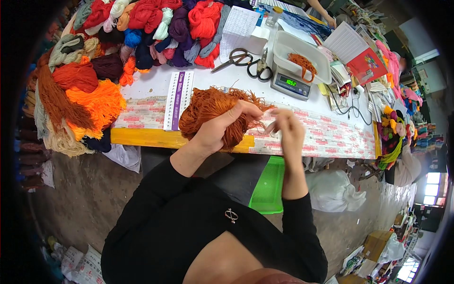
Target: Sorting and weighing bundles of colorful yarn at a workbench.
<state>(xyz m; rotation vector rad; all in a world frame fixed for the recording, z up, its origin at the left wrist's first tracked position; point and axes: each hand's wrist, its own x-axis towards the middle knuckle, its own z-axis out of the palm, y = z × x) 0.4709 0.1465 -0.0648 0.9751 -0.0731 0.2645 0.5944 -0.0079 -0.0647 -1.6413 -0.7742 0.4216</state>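
Observation:
A thick hank of rust-orange yarn (203, 111) rests at the table's front edge. My left hand (222, 124) is closed around its right side, thumb over the top. Loose strands stick out past these fingers toward my right hand (288, 128), which is raised just to the right. Its fingers are curled and a little blurred; whatever they pinch is too fine to make out. Beyond, a digital scale (292, 86) with a lit green display carries a white plastic tray (321, 64), in which a small bundle of rust-orange yarn (302, 65) lies, partly hanging over the rim.
Black scissors (234, 60) and smaller thread snips (260, 68) lie left of the scale. A white-and-purple punched card strip (178, 99) is beside the hank. Colourful yarn hanks (90, 90) pile up at left. Below the table stands a green basket (268, 189). Another person's hand (331, 21) shows at far right.

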